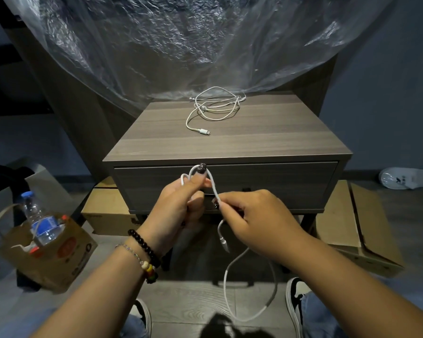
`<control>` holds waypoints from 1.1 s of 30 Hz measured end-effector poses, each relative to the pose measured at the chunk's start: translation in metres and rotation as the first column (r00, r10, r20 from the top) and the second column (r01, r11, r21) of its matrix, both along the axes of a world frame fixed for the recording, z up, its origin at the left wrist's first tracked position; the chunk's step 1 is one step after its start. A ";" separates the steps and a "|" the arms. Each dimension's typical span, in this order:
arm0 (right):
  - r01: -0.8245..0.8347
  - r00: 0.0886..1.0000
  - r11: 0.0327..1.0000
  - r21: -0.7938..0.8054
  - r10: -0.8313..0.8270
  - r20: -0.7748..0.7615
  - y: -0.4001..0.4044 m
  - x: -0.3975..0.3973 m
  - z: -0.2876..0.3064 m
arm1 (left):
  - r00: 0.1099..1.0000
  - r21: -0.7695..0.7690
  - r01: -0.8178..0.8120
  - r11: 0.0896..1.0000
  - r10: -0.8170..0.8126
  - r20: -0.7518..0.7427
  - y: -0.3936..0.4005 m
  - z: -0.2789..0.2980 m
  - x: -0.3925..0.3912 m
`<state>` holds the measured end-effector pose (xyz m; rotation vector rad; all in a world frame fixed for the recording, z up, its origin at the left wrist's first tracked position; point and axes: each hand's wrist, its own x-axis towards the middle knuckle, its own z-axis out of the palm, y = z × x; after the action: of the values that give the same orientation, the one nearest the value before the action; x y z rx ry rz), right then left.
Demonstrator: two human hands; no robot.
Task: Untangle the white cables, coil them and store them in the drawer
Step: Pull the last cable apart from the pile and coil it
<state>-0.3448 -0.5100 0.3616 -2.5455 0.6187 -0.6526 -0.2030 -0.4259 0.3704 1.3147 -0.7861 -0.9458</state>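
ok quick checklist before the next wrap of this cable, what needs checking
1. Left hand grips the started loops of the held cable: ok.
2. Right hand pinches the strand to feed: ok.
3. Hanging tail free of knots: cannot tell, part hidden behind the right arm.
4. Drawer open for storing: not ok, shut.
5. Second cable on the nightstand coiled: not ok, loose heap.
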 end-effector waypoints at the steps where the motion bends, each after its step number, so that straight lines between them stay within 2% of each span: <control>1: -0.025 0.999 0.999 -0.020 0.024 -0.034 0.002 0.001 0.000 | 0.999 -0.003 -0.007 1.000 0.007 0.038 0.000 -0.001 -0.001; 5: -0.093 0.991 0.988 -0.124 0.080 -0.104 0.011 0.002 -0.002 | 0.991 0.023 -0.057 0.998 0.054 0.123 0.000 -0.003 -0.006; 9: -0.101 0.989 0.988 -0.113 0.087 -0.123 0.014 0.001 0.001 | 0.986 0.008 -0.099 0.995 0.097 0.138 0.000 -0.004 -0.003; 14: -0.071 0.994 0.997 -0.028 0.069 -0.079 0.015 0.002 0.003 | 0.983 -0.049 -0.178 0.983 0.176 -0.050 -0.003 0.003 0.003; 18: -0.055 0.992 0.998 0.010 0.056 -0.113 0.015 0.003 0.001 | 0.913 -0.103 -0.320 0.942 0.278 -0.298 -0.006 0.007 0.022; 20: -0.067 0.991 0.996 0.061 0.073 -0.115 0.014 0.003 0.001 | 0.878 -0.104 -0.367 0.925 0.307 -0.367 -0.006 0.006 0.029; 22: -0.081 0.993 0.981 0.176 0.095 -0.075 0.012 0.003 0.002 | 0.851 -0.072 -0.401 0.913 0.342 -0.399 -0.006 0.006 0.031; 24: -0.111 0.993 0.932 0.344 0.115 0.007 0.011 0.003 0.003 | 0.816 -0.031 -0.432 0.901 0.376 -0.440 -0.007 0.005 0.032; 27: -0.205 0.979 0.833 0.514 0.173 0.110 0.012 0.002 0.006 | 0.772 -0.021 -0.470 0.882 0.400 -0.493 -0.008 0.005 0.035; 33: -0.288 0.953 0.746 0.601 0.284 0.104 0.017 0.003 0.003 | 0.721 -0.092 -0.482 0.871 0.335 -0.607 -0.007 0.008 0.038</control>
<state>-0.3414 -0.4925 0.3650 -1.9574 0.3409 -0.2794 -0.1653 -0.4334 0.3782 0.8514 -0.1083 -0.7840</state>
